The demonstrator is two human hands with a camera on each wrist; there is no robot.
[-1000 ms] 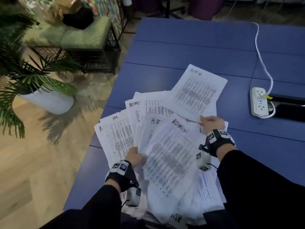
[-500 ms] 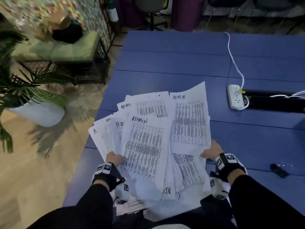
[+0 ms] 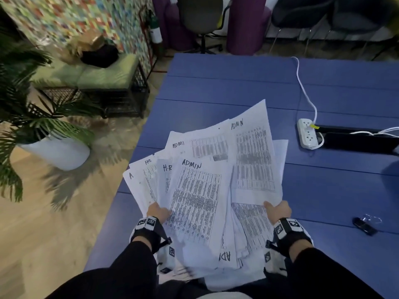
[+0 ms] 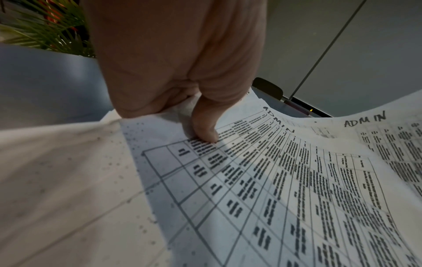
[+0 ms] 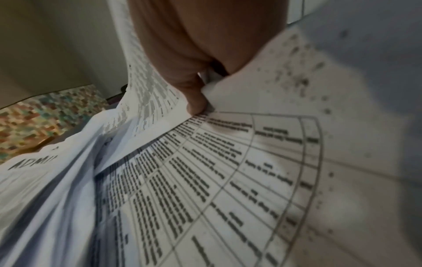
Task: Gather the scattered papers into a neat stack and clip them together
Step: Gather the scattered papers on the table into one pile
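Note:
A fanned bundle of white printed papers (image 3: 200,190), headed ADMIN and H.R in marker, is lifted off the blue table (image 3: 237,83) near its front edge. My left hand (image 3: 158,211) pinches the bundle's left side, thumb on top (image 4: 203,126) of a printed sheet (image 4: 274,180). My right hand (image 3: 278,209) pinches the right side, its thumb (image 5: 194,101) pressed on the sheets (image 5: 205,171). The sheets overlap unevenly, corners sticking out at several angles. A black binder clip (image 3: 363,224) lies on the table to the right of my right hand.
A white power strip (image 3: 307,132) with its cable lies at the right beside a black cable slot (image 3: 356,139). Left of the table stand a potted plant (image 3: 43,126) and a green cushioned bench (image 3: 92,76). Chairs (image 3: 200,16) stand beyond the far edge.
Both hands have gathered the spread sheets inward and lifted them toward me as a fan. The far ADMIN sheet has joined the bundle. My head view has shifted right, bringing the clip into view.

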